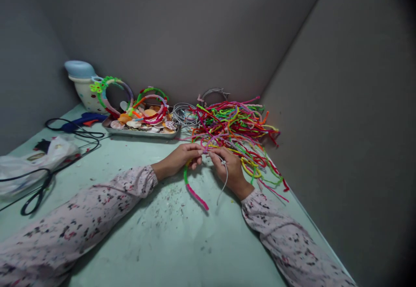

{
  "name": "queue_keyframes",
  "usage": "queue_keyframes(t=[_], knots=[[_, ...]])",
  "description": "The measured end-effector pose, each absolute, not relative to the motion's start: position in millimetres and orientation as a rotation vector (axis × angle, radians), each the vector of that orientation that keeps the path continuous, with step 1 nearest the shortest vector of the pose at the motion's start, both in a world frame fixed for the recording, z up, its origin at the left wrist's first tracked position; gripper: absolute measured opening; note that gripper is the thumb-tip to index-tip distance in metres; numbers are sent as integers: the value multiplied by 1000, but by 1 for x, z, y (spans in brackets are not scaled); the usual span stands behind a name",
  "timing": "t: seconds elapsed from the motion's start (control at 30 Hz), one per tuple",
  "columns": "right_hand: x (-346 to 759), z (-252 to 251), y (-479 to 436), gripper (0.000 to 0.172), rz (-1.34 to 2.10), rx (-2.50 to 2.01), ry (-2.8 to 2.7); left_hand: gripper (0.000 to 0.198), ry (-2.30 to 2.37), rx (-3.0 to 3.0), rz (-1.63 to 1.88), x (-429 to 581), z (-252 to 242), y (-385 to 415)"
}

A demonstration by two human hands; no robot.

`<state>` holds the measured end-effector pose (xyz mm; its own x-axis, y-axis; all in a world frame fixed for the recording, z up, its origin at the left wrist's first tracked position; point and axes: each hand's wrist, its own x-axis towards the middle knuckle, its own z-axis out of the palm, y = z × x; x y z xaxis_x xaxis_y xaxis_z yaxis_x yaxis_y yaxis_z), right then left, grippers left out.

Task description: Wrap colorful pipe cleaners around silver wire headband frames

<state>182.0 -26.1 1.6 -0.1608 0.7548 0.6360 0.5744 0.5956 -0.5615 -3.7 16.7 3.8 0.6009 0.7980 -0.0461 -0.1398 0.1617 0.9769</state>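
My left hand (186, 156) is closed in a pinch on a wire covered in fuzzy pipe cleaner. Its wrapped end (196, 196), green then pink, hangs below the fingers. Opposite it, my right hand (230, 168) pinches a purple pipe cleaner (205, 150) against the same wire, fingertips almost meeting those of the left. A bare grey wire end (225, 178) curves down beside the right fingers. The exact contact point is small and partly hidden by the fingers. Just beyond both hands lies a tangled heap of colourful pipe cleaners (232, 122).
A metal tray (143, 134) of shells holds colourful wrapped hoops (156, 116). Coiled grey wire (183, 114) lies beside it. Leftward are a lidded container (86, 90), a blue tool (79, 121), a black cord (48, 176) and a plastic bag (61, 149). Walls border the table (182, 243).
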Motion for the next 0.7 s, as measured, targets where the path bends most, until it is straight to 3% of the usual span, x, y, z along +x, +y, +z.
queue_keyframes(t=[0.7], knots=[[181,-1,-26,15,249,-1074,-1873,19,678,1187,816,-1,5,14]])
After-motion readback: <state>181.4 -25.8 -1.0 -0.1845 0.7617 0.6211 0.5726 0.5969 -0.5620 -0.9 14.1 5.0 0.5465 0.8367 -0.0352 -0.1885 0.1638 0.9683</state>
